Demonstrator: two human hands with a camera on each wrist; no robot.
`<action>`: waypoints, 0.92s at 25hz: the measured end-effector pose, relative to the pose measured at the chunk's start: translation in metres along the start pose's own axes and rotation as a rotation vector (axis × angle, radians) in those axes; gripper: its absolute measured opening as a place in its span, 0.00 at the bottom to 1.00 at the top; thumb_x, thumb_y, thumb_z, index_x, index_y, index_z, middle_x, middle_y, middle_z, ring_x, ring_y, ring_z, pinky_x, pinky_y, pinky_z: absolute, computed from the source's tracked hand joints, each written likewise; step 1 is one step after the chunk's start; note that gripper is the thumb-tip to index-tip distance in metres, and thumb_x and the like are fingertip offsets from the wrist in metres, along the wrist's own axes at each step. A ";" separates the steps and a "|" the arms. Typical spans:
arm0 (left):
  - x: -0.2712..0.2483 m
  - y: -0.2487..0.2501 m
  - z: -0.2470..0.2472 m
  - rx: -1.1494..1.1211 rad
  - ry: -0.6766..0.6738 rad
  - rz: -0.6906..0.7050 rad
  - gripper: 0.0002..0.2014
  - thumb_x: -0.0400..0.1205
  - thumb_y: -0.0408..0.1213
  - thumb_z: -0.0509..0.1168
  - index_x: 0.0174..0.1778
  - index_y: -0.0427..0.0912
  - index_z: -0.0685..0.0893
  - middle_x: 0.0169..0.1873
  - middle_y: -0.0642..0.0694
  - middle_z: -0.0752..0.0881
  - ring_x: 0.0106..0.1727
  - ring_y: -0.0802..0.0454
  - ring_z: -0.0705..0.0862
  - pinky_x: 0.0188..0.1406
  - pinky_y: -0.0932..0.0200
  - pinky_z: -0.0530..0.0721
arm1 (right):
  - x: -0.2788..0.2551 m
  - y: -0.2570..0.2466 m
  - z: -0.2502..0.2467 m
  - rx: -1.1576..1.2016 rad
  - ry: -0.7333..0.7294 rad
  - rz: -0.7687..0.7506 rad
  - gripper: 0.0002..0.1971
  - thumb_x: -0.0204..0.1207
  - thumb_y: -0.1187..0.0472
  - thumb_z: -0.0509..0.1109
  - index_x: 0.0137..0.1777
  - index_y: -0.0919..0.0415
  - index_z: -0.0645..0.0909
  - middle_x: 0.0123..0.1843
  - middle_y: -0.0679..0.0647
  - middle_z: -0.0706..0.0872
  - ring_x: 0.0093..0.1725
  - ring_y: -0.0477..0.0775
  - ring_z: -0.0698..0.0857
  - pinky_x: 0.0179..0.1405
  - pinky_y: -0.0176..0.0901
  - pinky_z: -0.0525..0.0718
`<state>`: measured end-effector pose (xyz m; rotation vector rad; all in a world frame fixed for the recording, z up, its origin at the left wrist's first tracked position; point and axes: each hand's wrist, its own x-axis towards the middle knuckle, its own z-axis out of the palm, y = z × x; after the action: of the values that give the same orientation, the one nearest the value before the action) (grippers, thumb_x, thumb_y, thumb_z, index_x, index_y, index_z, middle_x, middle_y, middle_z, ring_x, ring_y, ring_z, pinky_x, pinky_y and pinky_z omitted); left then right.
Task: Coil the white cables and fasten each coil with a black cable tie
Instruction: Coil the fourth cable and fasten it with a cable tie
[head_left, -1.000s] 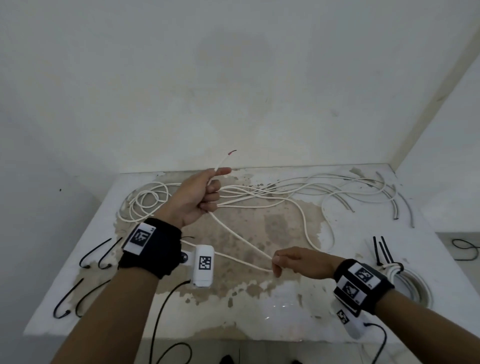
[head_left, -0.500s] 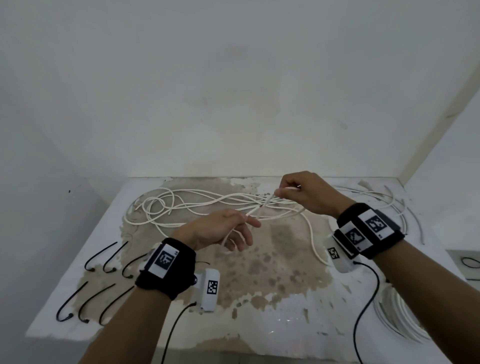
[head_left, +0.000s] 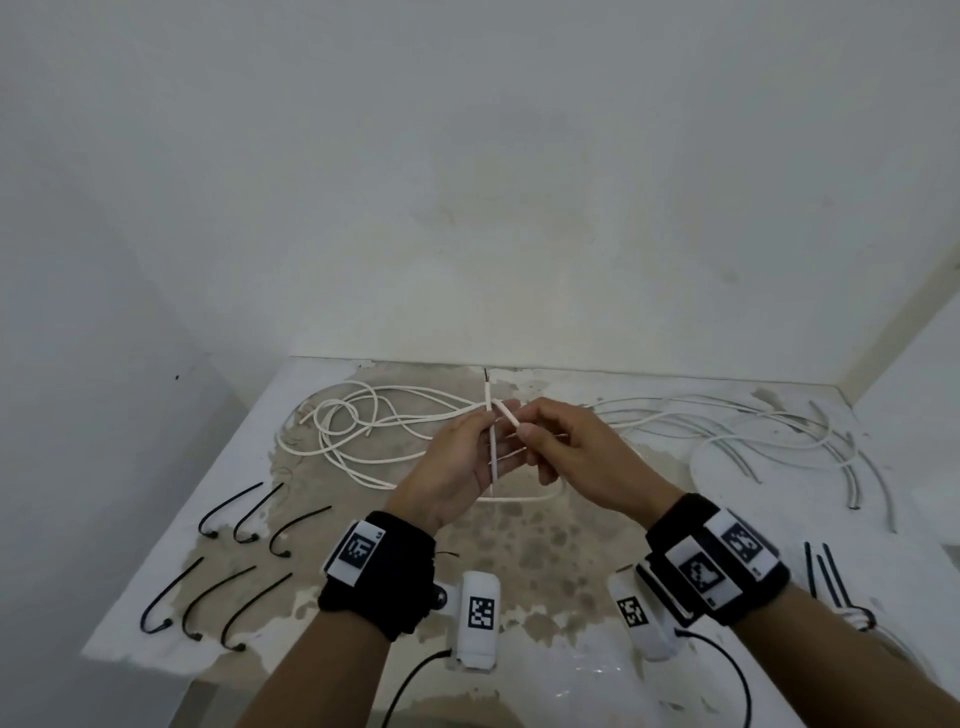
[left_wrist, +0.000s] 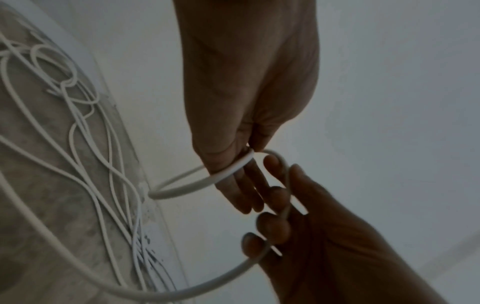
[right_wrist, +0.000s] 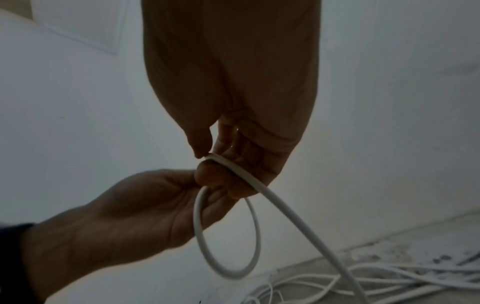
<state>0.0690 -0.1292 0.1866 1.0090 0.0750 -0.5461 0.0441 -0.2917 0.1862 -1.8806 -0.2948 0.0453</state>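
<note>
Up above the table (head_left: 597, 670), the left hand (head_left: 452, 470) curls its fingers round a white cable (head_left: 491, 457), whose free end stands nearly upright, stripped tip pointing at the far wall. Meeting it, the right hand (head_left: 582, 457) pinches the same cable between thumb and fingers, forming a small loop. Outward, loose white cables (head_left: 363, 431) sprawl across the tabletop, and black cable ties (head_left: 228, 577) lie at its left.

You have 6 loose black cable ties (head_left: 244, 512) near the left edge of the table (head_left: 883, 561), in 2 rows of 3. You have 1 tied coil (head_left: 852, 618) at the right edge, and too many tangled white cables (head_left: 363, 415) to count.
</note>
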 end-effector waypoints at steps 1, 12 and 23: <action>0.000 -0.001 0.000 -0.029 0.017 0.001 0.16 0.88 0.33 0.52 0.66 0.29 0.78 0.49 0.33 0.87 0.35 0.42 0.86 0.37 0.51 0.88 | -0.001 0.003 0.007 0.031 0.004 0.015 0.06 0.87 0.64 0.65 0.53 0.61 0.84 0.33 0.49 0.84 0.27 0.51 0.83 0.31 0.41 0.82; -0.008 0.052 -0.027 -0.382 -0.046 -0.048 0.11 0.83 0.34 0.51 0.47 0.39 0.79 0.17 0.54 0.65 0.14 0.60 0.64 0.14 0.70 0.63 | -0.004 0.055 0.031 -0.256 -0.417 0.119 0.18 0.89 0.51 0.63 0.44 0.58 0.89 0.40 0.53 0.91 0.37 0.41 0.85 0.43 0.29 0.78; -0.050 0.086 -0.070 0.025 -0.110 -0.083 0.12 0.84 0.38 0.50 0.34 0.49 0.69 0.22 0.53 0.53 0.20 0.58 0.47 0.16 0.64 0.46 | 0.027 0.068 -0.010 -0.566 -0.335 -0.014 0.14 0.87 0.47 0.64 0.46 0.54 0.83 0.46 0.51 0.86 0.46 0.53 0.83 0.47 0.47 0.76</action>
<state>0.0788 -0.0167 0.2313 1.0014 0.0125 -0.6792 0.0841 -0.3148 0.1284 -2.4323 -0.5979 0.2954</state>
